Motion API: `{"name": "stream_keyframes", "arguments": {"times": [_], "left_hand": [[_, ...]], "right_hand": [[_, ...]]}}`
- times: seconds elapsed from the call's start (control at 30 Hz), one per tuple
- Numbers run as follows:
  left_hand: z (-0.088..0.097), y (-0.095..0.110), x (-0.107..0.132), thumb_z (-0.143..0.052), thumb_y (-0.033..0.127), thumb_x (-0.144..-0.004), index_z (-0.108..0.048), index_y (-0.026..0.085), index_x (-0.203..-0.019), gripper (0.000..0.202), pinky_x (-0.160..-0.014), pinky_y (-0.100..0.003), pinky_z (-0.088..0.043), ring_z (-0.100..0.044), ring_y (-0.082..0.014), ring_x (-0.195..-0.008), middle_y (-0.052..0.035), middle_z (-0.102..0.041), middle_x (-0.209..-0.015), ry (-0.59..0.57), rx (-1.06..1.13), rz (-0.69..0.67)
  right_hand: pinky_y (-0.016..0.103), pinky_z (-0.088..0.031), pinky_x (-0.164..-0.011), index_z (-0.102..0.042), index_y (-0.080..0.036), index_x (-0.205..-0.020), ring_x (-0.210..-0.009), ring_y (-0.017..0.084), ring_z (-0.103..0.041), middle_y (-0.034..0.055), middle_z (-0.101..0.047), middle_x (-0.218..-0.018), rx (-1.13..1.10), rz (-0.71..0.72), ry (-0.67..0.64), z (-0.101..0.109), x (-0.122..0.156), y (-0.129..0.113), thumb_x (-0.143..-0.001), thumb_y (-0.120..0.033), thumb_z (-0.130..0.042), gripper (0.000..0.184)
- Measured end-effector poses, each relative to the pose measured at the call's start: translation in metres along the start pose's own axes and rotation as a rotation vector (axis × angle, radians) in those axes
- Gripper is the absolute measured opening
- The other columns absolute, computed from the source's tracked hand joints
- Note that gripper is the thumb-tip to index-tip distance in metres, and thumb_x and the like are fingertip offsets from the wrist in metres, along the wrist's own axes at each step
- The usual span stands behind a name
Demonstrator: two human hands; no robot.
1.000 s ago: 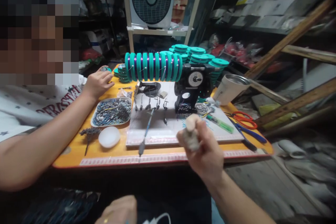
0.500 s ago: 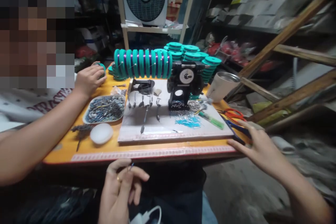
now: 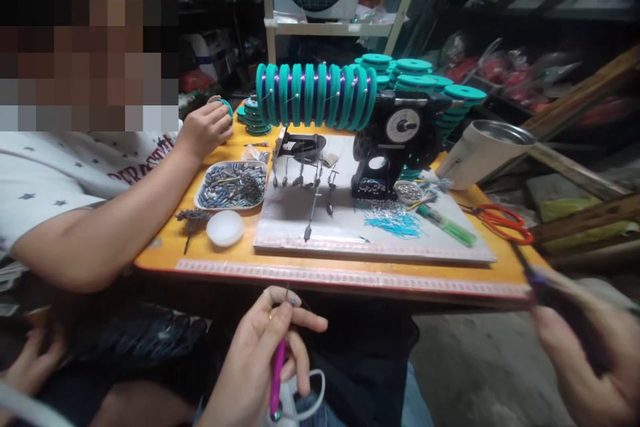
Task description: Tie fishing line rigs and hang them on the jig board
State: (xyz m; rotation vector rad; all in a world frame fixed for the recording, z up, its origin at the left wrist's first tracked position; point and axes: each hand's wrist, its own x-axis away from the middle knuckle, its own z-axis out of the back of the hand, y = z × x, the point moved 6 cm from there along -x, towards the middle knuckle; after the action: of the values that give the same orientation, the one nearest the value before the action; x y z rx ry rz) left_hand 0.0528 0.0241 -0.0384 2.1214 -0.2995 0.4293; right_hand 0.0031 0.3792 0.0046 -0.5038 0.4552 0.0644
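Note:
My left hand [image 3: 267, 353] is low in front of the table, thumb and forefinger pinched on a small blue piece [image 3: 291, 302] with a thin wire. A magenta stick [image 3: 277, 377] runs down through the same hand. My right hand [image 3: 585, 353] is at the lower right, blurred, with its fingers closed round dark pliers [image 3: 543, 283] whose tip points up toward the table corner. Both hands are off the orange table [image 3: 350, 275].
Another person sits at the left with a hand [image 3: 203, 128] on a teal spool. On the table are a row of teal spools [image 3: 315, 95], a black winding machine [image 3: 395, 147], a white board [image 3: 360, 223], a tray of small metal parts [image 3: 231, 185], red scissors [image 3: 503, 222] and a metal cup [image 3: 480, 153].
My right hand went from reaching at the table's right edge to holding the pliers, drawn back low right. My left hand rose slightly, still pinched. The view shifted left and down.

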Motion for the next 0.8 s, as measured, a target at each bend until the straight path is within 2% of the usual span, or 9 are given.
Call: {"name": "stream_keyframes", "arguments": {"times": [0.03, 0.07, 0.1, 0.17, 0.3, 0.4, 0.5, 0.63, 0.8], "left_hand": [[-0.001, 0.0, 0.0, -0.065, 0.046, -0.086, -0.041, 0.017, -0.092, 0.038, -0.035, -0.009, -0.025, -0.055, -0.0037, -0.034, -0.0038, -0.074, -0.085, -0.01, 0.003, 0.005], [-0.002, -0.001, 0.001, -0.065, 0.047, -0.086, -0.041, 0.017, -0.092, 0.038, -0.034, -0.009, -0.025, -0.054, -0.0037, -0.032, -0.0021, -0.073, -0.08, -0.017, 0.003, 0.009], [-0.002, -0.001, 0.002, -0.064, 0.048, -0.086, -0.041, 0.018, -0.092, 0.038, -0.034, -0.008, -0.024, -0.053, -0.0036, -0.031, -0.0008, -0.072, -0.076, -0.019, -0.002, 0.013], [-0.001, -0.002, 0.004, -0.062, 0.051, -0.087, -0.042, 0.018, -0.092, 0.039, -0.033, -0.007, -0.023, -0.052, -0.0032, -0.031, 0.0005, -0.071, -0.072, -0.011, -0.03, 0.008], [0.003, 0.002, 0.011, -0.062, 0.056, -0.085, -0.042, 0.017, -0.092, 0.044, -0.034, -0.007, -0.023, -0.053, -0.0032, -0.032, -0.001, -0.071, -0.072, 0.049, -0.123, -0.053], [0.003, 0.008, 0.016, -0.065, 0.059, -0.081, -0.043, 0.017, -0.09, 0.049, -0.035, -0.008, -0.025, -0.054, -0.0034, -0.033, -0.0038, -0.073, -0.073, 0.085, -0.166, -0.114], [0.002, 0.013, 0.023, -0.069, 0.059, -0.078, -0.044, 0.016, -0.09, 0.051, -0.038, -0.007, -0.032, -0.054, -0.0016, -0.036, -0.0042, -0.075, -0.074, 0.174, -0.163, -0.149], [0.001, 0.018, 0.031, -0.072, 0.056, -0.076, -0.046, 0.016, -0.088, 0.05, -0.042, -0.008, -0.036, -0.053, -0.0006, -0.038, -0.0035, -0.074, -0.073, 0.304, -0.161, -0.193], [0.0, 0.02, 0.036, -0.073, 0.054, -0.076, -0.047, 0.016, -0.087, 0.048, -0.043, -0.01, -0.039, -0.054, -0.0012, -0.04, -0.0031, -0.074, -0.072, 0.348, -0.154, -0.242]], "right_hand": [[0.05, -0.05, -0.094, -0.052, -0.036, -0.136, -0.121, 0.032, -0.059, 0.0132, -0.059, -0.129, -0.02, 0.057, -0.045, -0.007, 0.007, -0.02, -0.095, -0.046, -0.051, 0.042], [0.045, -0.055, -0.088, -0.054, -0.037, -0.133, -0.114, 0.029, -0.063, 0.0103, -0.063, -0.124, -0.051, 0.161, -0.075, -0.014, 0.013, -0.043, -0.095, -0.043, -0.051, 0.039], [0.041, -0.058, -0.086, -0.054, -0.034, -0.134, -0.112, 0.027, -0.065, 0.0085, -0.064, -0.122, -0.094, 0.25, -0.133, -0.024, 0.02, -0.065, -0.096, -0.042, -0.051, 0.04], [0.033, -0.059, -0.087, -0.053, -0.028, -0.135, -0.111, 0.022, -0.066, 0.0058, -0.064, -0.123, -0.186, 0.327, -0.203, -0.041, 0.028, -0.1, -0.097, -0.037, -0.05, 0.039], [0.021, -0.056, -0.094, -0.055, -0.025, -0.131, -0.109, 0.014, -0.067, 0.0025, -0.065, -0.122, -0.319, 0.421, -0.259, -0.064, 0.038, -0.147, -0.096, -0.033, -0.054, 0.036], [0.019, -0.057, -0.093, -0.056, -0.024, -0.129, -0.109, 0.014, -0.067, 0.0028, -0.067, -0.119, -0.358, 0.449, -0.257, -0.07, 0.042, -0.163, -0.096, -0.033, -0.054, 0.034], [0.017, -0.057, -0.091, -0.055, -0.024, -0.129, -0.11, 0.013, -0.067, 0.002, -0.067, -0.118, -0.392, 0.466, -0.28, -0.074, 0.046, -0.17, -0.096, -0.032, -0.053, 0.033], [0.014, -0.054, -0.097, -0.054, -0.025, -0.129, -0.112, 0.01, -0.065, -0.0005, -0.067, -0.12, -0.41, 0.482, -0.307, -0.078, 0.049, -0.174, -0.097, -0.033, -0.053, 0.033], [0.017, -0.052, -0.101, -0.052, -0.026, -0.131, -0.115, 0.011, -0.064, 0.0001, -0.064, -0.125, -0.371, 0.473, -0.34, -0.084, 0.055, -0.171, -0.097, -0.036, -0.053, 0.036]]}}
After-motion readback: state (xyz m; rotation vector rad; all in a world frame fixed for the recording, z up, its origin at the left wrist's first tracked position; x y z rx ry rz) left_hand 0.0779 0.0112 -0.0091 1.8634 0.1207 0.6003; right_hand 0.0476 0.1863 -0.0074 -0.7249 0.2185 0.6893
